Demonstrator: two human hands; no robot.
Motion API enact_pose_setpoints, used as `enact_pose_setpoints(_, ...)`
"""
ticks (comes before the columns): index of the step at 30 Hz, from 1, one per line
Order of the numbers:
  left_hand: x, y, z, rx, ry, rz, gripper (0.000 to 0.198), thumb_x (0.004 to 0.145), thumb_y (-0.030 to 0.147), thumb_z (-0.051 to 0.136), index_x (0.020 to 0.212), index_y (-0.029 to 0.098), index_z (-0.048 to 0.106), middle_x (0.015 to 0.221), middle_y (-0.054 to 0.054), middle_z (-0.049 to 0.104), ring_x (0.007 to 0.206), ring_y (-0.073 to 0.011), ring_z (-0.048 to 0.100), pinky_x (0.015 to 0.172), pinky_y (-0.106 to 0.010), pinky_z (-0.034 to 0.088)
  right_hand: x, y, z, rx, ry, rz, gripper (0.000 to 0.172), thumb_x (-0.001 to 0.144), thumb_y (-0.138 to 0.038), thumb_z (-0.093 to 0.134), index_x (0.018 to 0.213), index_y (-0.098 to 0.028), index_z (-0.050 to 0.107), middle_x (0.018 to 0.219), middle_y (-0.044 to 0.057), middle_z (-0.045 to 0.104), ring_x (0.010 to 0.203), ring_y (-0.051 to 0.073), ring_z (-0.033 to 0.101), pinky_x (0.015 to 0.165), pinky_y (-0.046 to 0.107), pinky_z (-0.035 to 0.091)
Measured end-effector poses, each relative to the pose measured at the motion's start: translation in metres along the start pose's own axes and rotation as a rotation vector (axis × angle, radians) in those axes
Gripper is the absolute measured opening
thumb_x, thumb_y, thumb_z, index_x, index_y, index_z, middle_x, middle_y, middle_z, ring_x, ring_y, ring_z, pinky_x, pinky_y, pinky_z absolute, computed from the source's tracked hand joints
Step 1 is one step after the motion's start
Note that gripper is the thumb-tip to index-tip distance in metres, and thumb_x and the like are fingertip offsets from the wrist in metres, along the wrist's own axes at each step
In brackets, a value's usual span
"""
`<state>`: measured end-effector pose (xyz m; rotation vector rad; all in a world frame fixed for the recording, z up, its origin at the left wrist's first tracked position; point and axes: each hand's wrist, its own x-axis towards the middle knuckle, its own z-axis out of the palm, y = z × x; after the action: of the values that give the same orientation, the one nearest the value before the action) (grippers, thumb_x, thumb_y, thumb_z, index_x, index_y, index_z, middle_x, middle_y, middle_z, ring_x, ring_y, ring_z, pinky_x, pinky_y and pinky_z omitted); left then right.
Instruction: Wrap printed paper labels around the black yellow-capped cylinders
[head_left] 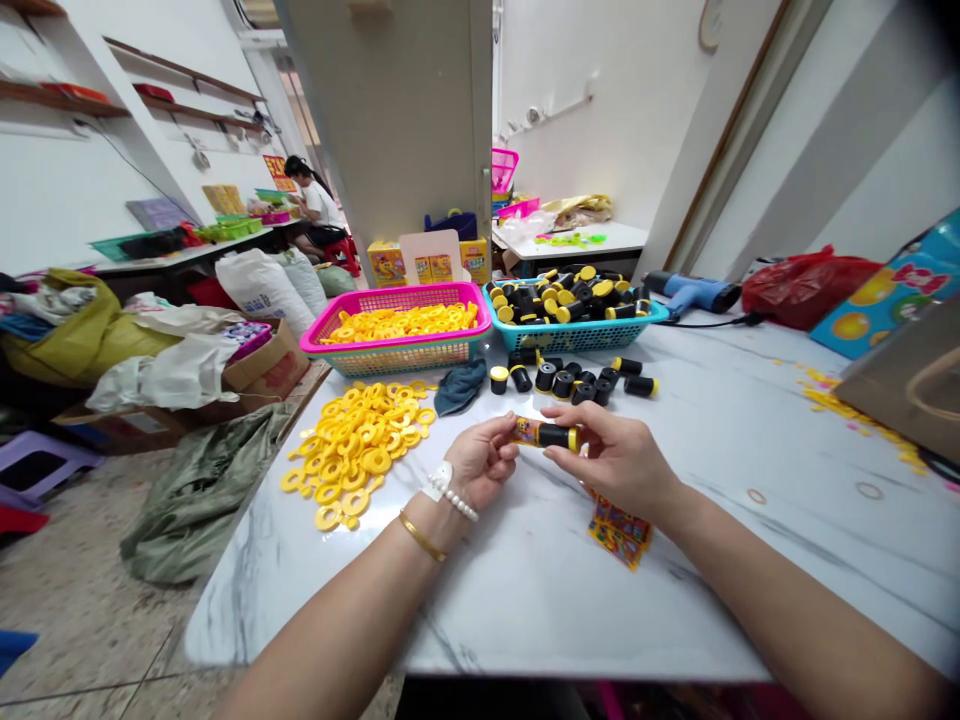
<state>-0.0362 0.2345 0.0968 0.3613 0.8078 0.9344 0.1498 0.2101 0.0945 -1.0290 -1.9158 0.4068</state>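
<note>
Over on the left, a purple stool (37,465) stands on the floor beside a heap of stuffed sacks (56,335), with a green sack (199,495) slumped by the table and a cardboard box (266,368) behind it. Far off along the left wall, a seated co-worker (316,205) faces a bench. On the white marble table (675,600), a loose pile of yellow rings (352,450) lies left of the hands, and a pink basket (397,345) of the same rings stands beyond it.

The person's left hand (484,460), with a pearl bracelet (450,495) and gold bangle (422,536) at the wrist, curls around the labelled end of a short black-and-yellow tube (547,435), which is held just above the table. The right hand (615,460) pinches its capped end between thumb and fingers.

Beyond the hands lie a dark cloth (459,385) and loose black tubes (581,382), with a teal basket (574,337) of more behind them. Printed labels (620,532) lie just below the right hand. Farther right are a blue heat gun (690,293), a red plastic bag (806,287) and scattered yellow scraps (847,402).
</note>
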Motion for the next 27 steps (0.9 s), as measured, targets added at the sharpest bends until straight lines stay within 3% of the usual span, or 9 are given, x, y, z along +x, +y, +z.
enact_pose_setpoints(5, 0.000, -0.009, -0.001, 0.231, -0.031, 0.156, 0.021, 0.075, 0.025, 0.077, 0.079, 0.010, 0.064, 0.065, -0.001, 0.061, 0.040, -0.0007, 0.040, 0.034, -0.013, 0.017, -0.002, 0.006, 0.004, 0.090, 0.042, 0.097, 0.025, 0.080, -0.033, 0.072, 0.100, -0.023, 0.060, 0.093, 0.004, 0.073, 0.055, 0.011, 0.058, 0.048, 0.026, 0.048)
enact_pose_setpoints(8, 0.001, -0.011, -0.002, 0.290, 0.038, 0.278, 0.031, 0.068, 0.033, 0.083, 0.075, 0.010, 0.064, 0.062, 0.001, 0.058, 0.042, -0.0007, 0.038, 0.036, -0.013, 0.018, -0.002, 0.008, 0.007, 0.179, 0.048, 0.146, 0.027, 0.078, -0.034, 0.076, 0.097, -0.023, 0.060, 0.080, -0.001, 0.065, 0.053, 0.010, 0.055, 0.047, 0.025, 0.047)
enact_pose_setpoints(10, 0.001, -0.009, -0.003, 0.322, 0.073, 0.322, 0.038, 0.064, 0.039, 0.085, 0.082, 0.013, 0.065, 0.073, -0.001, 0.063, 0.047, -0.0023, 0.046, 0.038, -0.013, 0.025, -0.002, 0.009, 0.008, 0.234, 0.088, 0.136, 0.029, 0.075, -0.033, 0.079, 0.095, -0.023, 0.061, 0.084, 0.000, 0.062, 0.062, 0.012, 0.059, 0.052, 0.026, 0.051)
enact_pose_setpoints(12, 0.000, -0.005, -0.004, 0.390, -0.010, 0.287, 0.048, 0.062, 0.044, 0.086, 0.097, 0.017, 0.067, 0.089, -0.004, 0.067, 0.056, -0.0077, 0.058, 0.041, -0.015, 0.035, -0.001, 0.010, 0.008, 0.273, 0.107, 0.102, 0.030, 0.075, -0.032, 0.080, 0.099, -0.024, 0.064, 0.094, 0.003, 0.061, 0.074, 0.015, 0.063, 0.061, 0.028, 0.055)
enact_pose_setpoints(14, 0.000, -0.001, -0.006, 0.453, -0.136, 0.221, 0.053, 0.062, 0.047, 0.086, 0.103, 0.018, 0.067, 0.089, -0.005, 0.068, 0.063, -0.0124, 0.063, 0.046, -0.019, 0.041, 0.000, 0.010, 0.006, 0.289, 0.051, 0.075, 0.031, 0.079, -0.032, 0.076, 0.108, -0.025, 0.067, 0.104, 0.005, 0.058, 0.084, 0.017, 0.064, 0.066, 0.030, 0.059)
enact_pose_setpoints(17, 0.002, 0.000, -0.009, 0.493, -0.190, 0.216, 0.049, 0.059, 0.045, 0.088, 0.091, 0.013, 0.070, 0.077, -0.004, 0.067, 0.062, -0.0119, 0.062, 0.051, -0.020, 0.044, 0.000, 0.010, 0.003, 0.268, -0.042, 0.070, 0.036, 0.085, -0.031, 0.068, 0.121, -0.028, 0.067, 0.111, 0.007, 0.057, 0.090, 0.017, 0.064, 0.072, 0.032, 0.060)
enact_pose_setpoints(19, 0.004, -0.003, -0.009, 0.504, -0.197, 0.230, 0.049, 0.056, 0.043, 0.090, 0.087, 0.012, 0.070, 0.073, -0.004, 0.067, 0.058, -0.0105, 0.060, 0.054, -0.022, 0.045, -0.001, 0.007, 0.001, 0.217, -0.047, 0.060, 0.040, 0.084, -0.030, 0.070, 0.124, -0.028, 0.065, 0.103, 0.005, 0.061, 0.088, 0.018, 0.065, 0.076, 0.034, 0.060)
enact_pose_setpoints(24, 0.003, -0.006, -0.007, 0.525, -0.220, 0.259, 0.052, 0.054, 0.045, 0.090, 0.086, 0.011, 0.070, 0.069, -0.003, 0.066, 0.054, -0.0097, 0.059, 0.056, -0.023, 0.045, -0.002, 0.000, 0.002, 0.135, -0.013, 0.046, 0.031, 0.076, -0.026, 0.079, 0.104, -0.023, 0.068, 0.089, 0.003, 0.068, 0.074, 0.016, 0.064, 0.066, 0.031, 0.056)
enact_pose_setpoints(27, -0.001, -0.003, -0.006, 0.486, -0.256, 0.177, 0.051, 0.058, 0.046, 0.088, 0.092, 0.013, 0.069, 0.078, -0.005, 0.068, 0.061, -0.0121, 0.063, 0.056, -0.023, 0.046, -0.003, -0.001, 0.003, 0.124, 0.008, 0.042, 0.023, 0.076, -0.028, 0.078, 0.096, -0.022, 0.068, 0.085, 0.002, 0.068, 0.071, 0.016, 0.064, 0.064, 0.031, 0.056)
